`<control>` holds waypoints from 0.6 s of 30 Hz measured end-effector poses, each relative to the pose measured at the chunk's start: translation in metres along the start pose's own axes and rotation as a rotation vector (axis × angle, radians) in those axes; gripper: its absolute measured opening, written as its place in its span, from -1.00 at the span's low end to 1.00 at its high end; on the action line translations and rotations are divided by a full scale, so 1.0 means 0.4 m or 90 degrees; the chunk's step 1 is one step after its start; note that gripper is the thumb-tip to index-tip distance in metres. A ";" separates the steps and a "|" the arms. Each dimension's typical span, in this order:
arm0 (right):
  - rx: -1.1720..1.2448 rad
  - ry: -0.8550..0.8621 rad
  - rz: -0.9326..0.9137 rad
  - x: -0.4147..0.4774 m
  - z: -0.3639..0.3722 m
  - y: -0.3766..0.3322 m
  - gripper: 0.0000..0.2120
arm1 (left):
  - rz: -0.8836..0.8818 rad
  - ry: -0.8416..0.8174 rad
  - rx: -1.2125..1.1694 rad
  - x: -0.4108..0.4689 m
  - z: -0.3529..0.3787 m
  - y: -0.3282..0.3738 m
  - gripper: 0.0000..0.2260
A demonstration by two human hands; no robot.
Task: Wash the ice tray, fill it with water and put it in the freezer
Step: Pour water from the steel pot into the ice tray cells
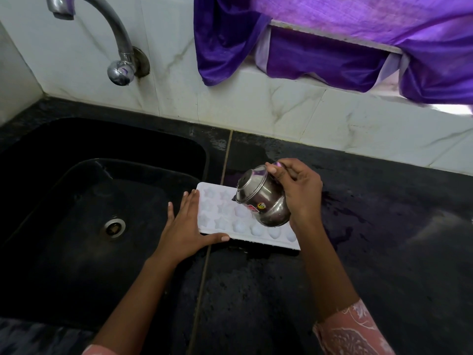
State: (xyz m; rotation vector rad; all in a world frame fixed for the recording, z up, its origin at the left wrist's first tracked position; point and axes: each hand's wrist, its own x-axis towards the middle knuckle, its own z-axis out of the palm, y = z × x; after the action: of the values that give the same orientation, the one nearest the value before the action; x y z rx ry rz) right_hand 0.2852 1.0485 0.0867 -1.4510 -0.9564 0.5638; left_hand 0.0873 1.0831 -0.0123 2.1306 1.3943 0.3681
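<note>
A white ice tray [220, 224] with star- and heart-shaped cells lies flat on the black counter just right of the sink. My right hand [299, 193] grips a small steel pot [261, 201] and tips it mouth-down over the tray's middle cells. My left hand [188, 226] rests flat against the tray's left end, its fingers spread and its thumb along the near edge. The tray's right end is hidden behind the pot and my right hand.
A black sink [76, 201] with a round drain [114, 228] lies to the left. A steel tap [112, 39] juts from the tiled wall above it. A purple curtain [332, 47] hangs at the back right. The black counter [384, 239] looks wet.
</note>
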 end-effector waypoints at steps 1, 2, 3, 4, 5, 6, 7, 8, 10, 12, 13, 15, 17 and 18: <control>-0.004 0.001 -0.005 0.001 0.000 -0.002 -0.82 | -0.002 0.000 -0.003 0.000 -0.001 0.001 0.25; -0.006 0.002 -0.010 0.002 0.000 -0.004 -0.82 | -0.004 -0.002 -0.005 -0.001 -0.003 0.002 0.25; -0.006 0.003 -0.014 0.003 0.001 -0.005 -0.82 | -0.006 -0.005 -0.005 -0.004 -0.006 0.008 0.23; -0.004 0.004 -0.014 0.003 0.001 -0.005 -0.81 | -0.009 -0.012 -0.004 -0.007 -0.010 0.014 0.18; -0.001 0.004 -0.012 0.003 0.001 -0.004 -0.81 | -0.017 -0.021 -0.006 -0.011 -0.015 0.021 0.12; 0.005 0.005 -0.008 0.002 0.002 -0.003 -0.81 | -0.023 -0.025 -0.012 -0.015 -0.019 0.028 0.07; 0.015 0.005 -0.001 0.001 0.002 -0.002 -0.80 | -0.025 -0.025 -0.020 -0.018 -0.022 0.034 0.05; 0.027 0.005 0.008 -0.001 0.003 0.000 -0.80 | -0.025 -0.024 -0.026 -0.018 -0.022 0.035 0.04; 0.045 0.004 0.022 -0.004 0.002 0.006 -0.80 | -0.018 -0.023 -0.034 -0.017 -0.021 0.033 0.04; 0.068 0.006 0.036 -0.007 0.002 0.009 -0.82 | -0.012 -0.021 -0.038 -0.016 -0.020 0.030 0.04; 0.081 0.008 0.044 -0.009 0.003 0.011 -0.84 | -0.012 -0.021 -0.041 -0.017 -0.020 0.030 0.05; 0.100 0.011 0.058 -0.010 0.006 0.012 -0.89 | -0.014 -0.024 -0.045 -0.017 -0.019 0.027 0.06; 0.120 0.009 0.066 -0.009 0.011 0.011 -0.92 | -0.009 -0.021 -0.046 -0.015 -0.018 0.024 0.14; 0.128 0.006 0.068 -0.008 0.014 0.011 -0.92 | -0.005 -0.017 -0.045 -0.013 -0.016 0.022 0.18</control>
State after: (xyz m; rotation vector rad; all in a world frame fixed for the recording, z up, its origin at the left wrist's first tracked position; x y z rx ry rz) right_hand 0.2798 1.0495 0.0811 -1.3278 -0.7945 0.7109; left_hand 0.0885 1.0778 -0.0016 2.0653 1.3550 0.3790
